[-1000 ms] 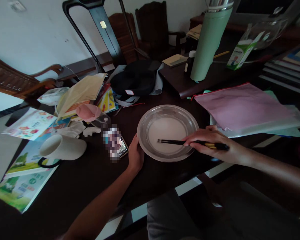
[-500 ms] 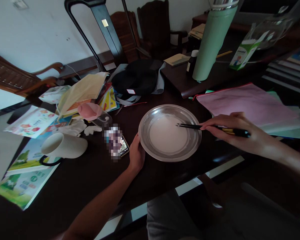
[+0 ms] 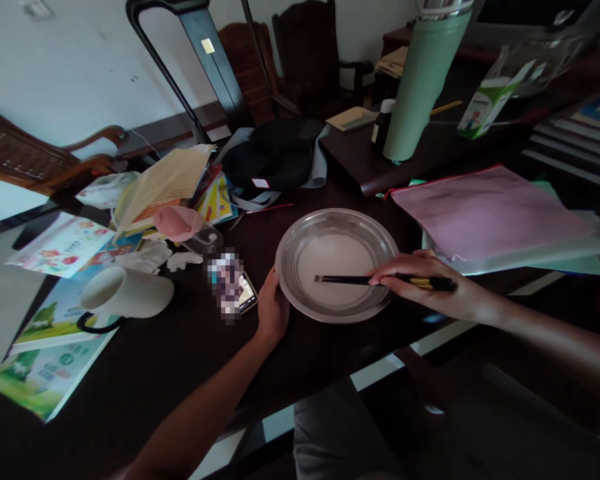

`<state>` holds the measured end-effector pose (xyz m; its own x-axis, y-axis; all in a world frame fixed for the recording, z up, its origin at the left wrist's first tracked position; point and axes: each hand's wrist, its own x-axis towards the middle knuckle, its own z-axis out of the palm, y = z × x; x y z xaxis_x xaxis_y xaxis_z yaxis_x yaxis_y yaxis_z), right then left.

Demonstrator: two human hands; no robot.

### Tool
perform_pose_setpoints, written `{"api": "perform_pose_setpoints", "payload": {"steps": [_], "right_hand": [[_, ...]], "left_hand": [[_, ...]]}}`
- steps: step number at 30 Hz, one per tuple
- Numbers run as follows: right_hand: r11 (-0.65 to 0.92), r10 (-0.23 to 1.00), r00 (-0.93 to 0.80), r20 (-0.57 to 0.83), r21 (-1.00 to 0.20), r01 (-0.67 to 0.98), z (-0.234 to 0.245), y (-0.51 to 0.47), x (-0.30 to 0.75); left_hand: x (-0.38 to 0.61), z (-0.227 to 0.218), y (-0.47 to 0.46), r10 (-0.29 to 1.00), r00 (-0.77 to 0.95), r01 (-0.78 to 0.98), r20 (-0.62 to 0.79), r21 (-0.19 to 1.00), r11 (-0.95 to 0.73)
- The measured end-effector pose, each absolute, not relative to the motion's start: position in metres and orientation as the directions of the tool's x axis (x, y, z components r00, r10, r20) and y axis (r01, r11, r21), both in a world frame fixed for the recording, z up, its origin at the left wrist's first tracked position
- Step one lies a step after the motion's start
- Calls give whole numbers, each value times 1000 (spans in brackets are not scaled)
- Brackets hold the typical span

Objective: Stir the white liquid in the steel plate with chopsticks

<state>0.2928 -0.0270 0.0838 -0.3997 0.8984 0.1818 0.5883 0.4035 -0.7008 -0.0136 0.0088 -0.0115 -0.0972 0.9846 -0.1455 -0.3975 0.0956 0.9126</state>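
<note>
A round metal bowl (image 3: pixel 287 283) stands on the dark table with a milky white liquid (image 3: pixel 330 257) in it. Against its left rim rests my left hand (image 3: pixel 273 307), the fingers closed on the bowl's side and partly hidden by it. My right hand (image 3: pixel 425 283) is closed around a pair of black chopsticks (image 3: pixel 347 280) with gold bands near the thick ends. Their tips reach over the middle of the bowl, at the liquid; how deep they dip I cannot tell. Just left of my left hand lies a phone (image 3: pixel 247 293), its screen partly blurred.
At left are a white mug (image 3: pixel 145 291) with a black handle, booklets (image 3: pixel 50 367), crumpled tissue and a pink-topped bottle (image 3: pixel 177 223). Behind the bowl sits a black bag (image 3: pixel 270 157). A green flask (image 3: pixel 420 93) stands at back right, near a pink zip pouch (image 3: pixel 495 213).
My right hand has moved left and slightly down, carrying the chopstick tips from the bowl's right side toward its middle. My left hand stays at the rim.
</note>
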Motion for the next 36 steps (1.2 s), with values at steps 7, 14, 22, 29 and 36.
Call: {"api": "perform_pose_setpoints", "payload": {"steps": [7, 14, 22, 29, 36], "right_hand": [[445, 895, -346, 282, -613, 652, 70, -7, 290], [398, 916, -277, 291, -556, 730, 103, -25, 318], [369, 929, -285, 235, -626, 687, 113, -54, 342], [432, 880, -439, 183, -694, 576, 92, -33, 296], [456, 886, -381, 266, -654, 604, 67, -3, 286]], "left_hand": [[-16, -12, 9, 983, -95, -405, -154, 908, 103], [-15, -10, 9, 984, -94, -421, -149, 902, 96], [-15, -13, 8, 980, -108, -422, -166, 900, 106], [-15, -13, 9, 983, -100, -422, -156, 901, 100], [-16, -12, 9, 984, -94, -426, -154, 899, 100]]}}
